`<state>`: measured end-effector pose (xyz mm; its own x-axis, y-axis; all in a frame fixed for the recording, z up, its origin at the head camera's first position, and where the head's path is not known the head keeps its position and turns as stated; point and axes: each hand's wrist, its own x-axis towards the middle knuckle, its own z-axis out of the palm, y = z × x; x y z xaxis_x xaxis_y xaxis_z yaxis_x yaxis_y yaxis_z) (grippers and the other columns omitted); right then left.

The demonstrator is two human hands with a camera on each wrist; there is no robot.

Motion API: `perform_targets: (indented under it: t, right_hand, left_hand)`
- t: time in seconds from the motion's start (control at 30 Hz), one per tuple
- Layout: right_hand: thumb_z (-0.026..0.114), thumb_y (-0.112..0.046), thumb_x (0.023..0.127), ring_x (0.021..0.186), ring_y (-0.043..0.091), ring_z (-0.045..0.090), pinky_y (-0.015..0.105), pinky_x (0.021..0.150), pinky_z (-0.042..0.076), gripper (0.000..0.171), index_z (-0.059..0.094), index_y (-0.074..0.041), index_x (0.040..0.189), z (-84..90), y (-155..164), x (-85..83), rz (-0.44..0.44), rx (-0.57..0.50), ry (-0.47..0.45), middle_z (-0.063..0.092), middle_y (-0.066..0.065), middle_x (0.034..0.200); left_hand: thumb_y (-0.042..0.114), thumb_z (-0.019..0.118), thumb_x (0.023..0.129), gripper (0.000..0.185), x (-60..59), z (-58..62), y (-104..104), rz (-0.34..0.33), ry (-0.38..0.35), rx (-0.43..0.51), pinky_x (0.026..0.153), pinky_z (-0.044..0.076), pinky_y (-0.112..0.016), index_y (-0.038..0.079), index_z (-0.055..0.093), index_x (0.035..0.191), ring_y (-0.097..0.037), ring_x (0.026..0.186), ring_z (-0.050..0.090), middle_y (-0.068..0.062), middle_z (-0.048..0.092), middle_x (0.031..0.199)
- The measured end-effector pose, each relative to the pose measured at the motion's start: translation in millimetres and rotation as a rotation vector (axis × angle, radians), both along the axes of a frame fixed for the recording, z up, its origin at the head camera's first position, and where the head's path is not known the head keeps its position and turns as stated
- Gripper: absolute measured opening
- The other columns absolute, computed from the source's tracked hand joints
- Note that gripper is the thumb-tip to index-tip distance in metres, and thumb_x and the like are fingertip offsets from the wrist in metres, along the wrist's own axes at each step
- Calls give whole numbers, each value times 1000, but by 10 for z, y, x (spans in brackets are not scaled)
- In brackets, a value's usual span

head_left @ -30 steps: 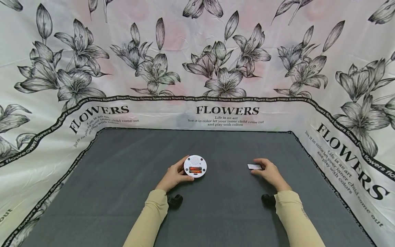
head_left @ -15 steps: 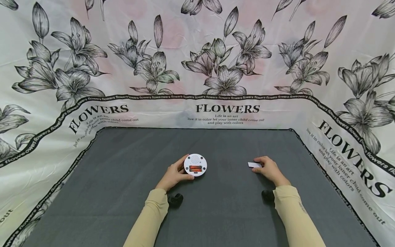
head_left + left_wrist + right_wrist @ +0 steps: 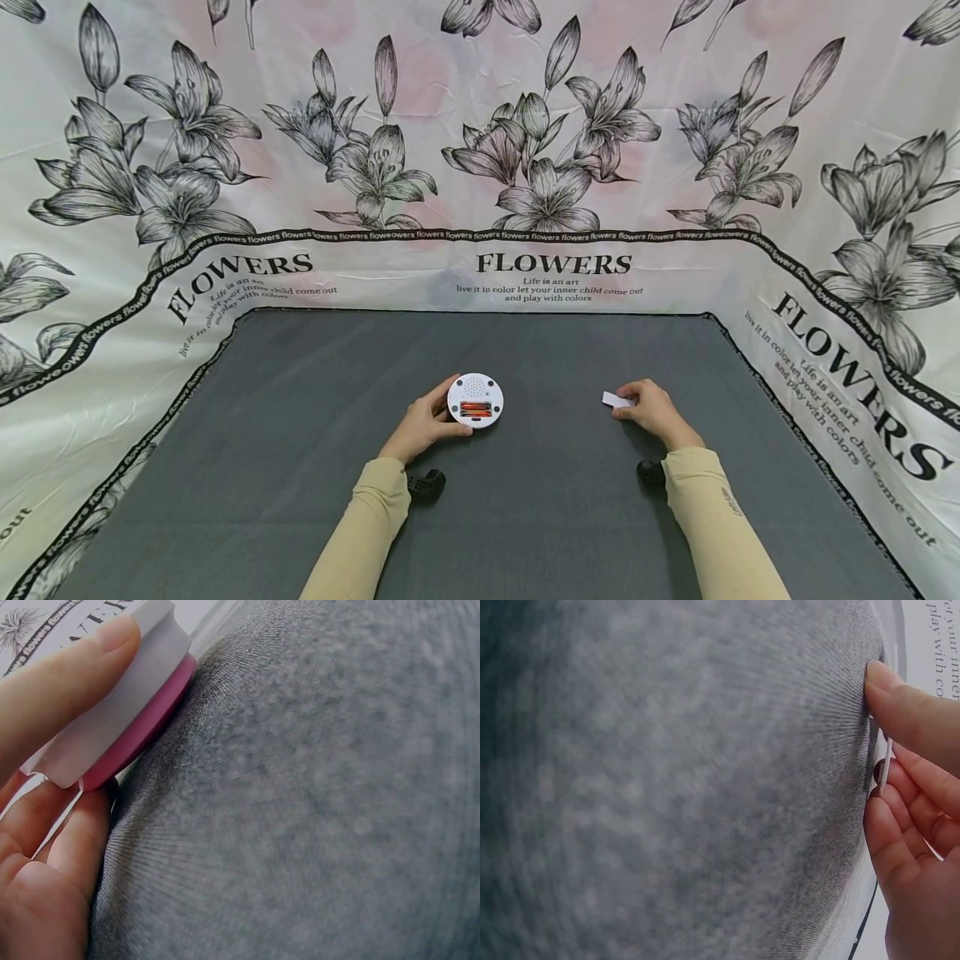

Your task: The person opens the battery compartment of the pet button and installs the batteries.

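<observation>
A round white device (image 3: 475, 401) lies back-up on the grey cloth, its battery bay uncovered with orange batteries showing. My left hand (image 3: 423, 427) grips its left edge; in the left wrist view the fingers (image 3: 56, 690) curl round its white and pink rim (image 3: 124, 712). To the right, a small flat white cover (image 3: 617, 400) sits under the fingertips of my right hand (image 3: 651, 412). The right wrist view shows that thin cover (image 3: 885, 763) pinched between thumb and fingers (image 3: 911, 720), close to the cloth.
A dark grey cloth (image 3: 315, 467) covers the table. Flower-printed fabric (image 3: 525, 167) rises behind it and at both sides. Black wrist camera mounts (image 3: 425, 484) sit under both sleeves.
My right hand and the white cover have drawn slightly back toward the far side. The left hand and the round device stay where they were.
</observation>
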<state>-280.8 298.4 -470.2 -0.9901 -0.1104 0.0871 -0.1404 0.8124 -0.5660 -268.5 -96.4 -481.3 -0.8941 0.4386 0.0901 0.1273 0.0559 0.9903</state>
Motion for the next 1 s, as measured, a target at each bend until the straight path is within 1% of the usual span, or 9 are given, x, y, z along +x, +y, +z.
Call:
perform_targets:
  t: [0.13, 0.33, 0.47, 0.67, 1.0]
  right_hand:
    - [76, -5, 74, 78, 27, 48, 38, 67, 40, 30, 63, 10, 97, 8, -15, 9, -10, -21, -12, 54, 17, 87]
    - [78, -5, 72, 78, 26, 48, 37, 67, 40, 30, 64, 9, 95, 7, -8, -4, -1, -19, 4, 53, 15, 86]
    - [78, -8, 73, 80, 25, 50, 38, 69, 41, 31, 64, 6, 97, 33, -23, -20, 8, -23, -15, 54, 14, 90]
    - [79, -10, 73, 83, 26, 50, 38, 70, 42, 32, 65, 4, 99, 134, -135, -48, 24, -27, -38, 55, 13, 92]
    - [79, -7, 73, 83, 26, 50, 37, 69, 43, 29, 65, 3, 97, 274, -361, -50, 65, -38, -29, 55, 13, 92]
  left_hand:
    - [-3, 77, 72, 91, 28, 37, 1, -3, -7, 9, 99, 38, -35, 10, 26, 147, -23, 129, 35, -14, 32, 145]
    - [-4, 77, 72, 92, 23, 22, -1, -5, -14, 28, 99, 39, -35, 10, 26, 147, -25, 130, 35, -15, 32, 145]
    - [-3, 78, 72, 92, 15, 16, -3, -5, -21, 26, 98, 40, -35, 11, 26, 147, -24, 129, 35, -14, 31, 145]
    - [-2, 78, 71, 92, 7, 24, -2, 1, -23, 17, 98, 40, -34, 12, 27, 147, -23, 129, 35, -13, 32, 145]
    - [-4, 77, 72, 91, 2, 12, -9, -14, -14, 27, 99, 39, -34, 13, 27, 146, -23, 130, 35, -13, 32, 145]
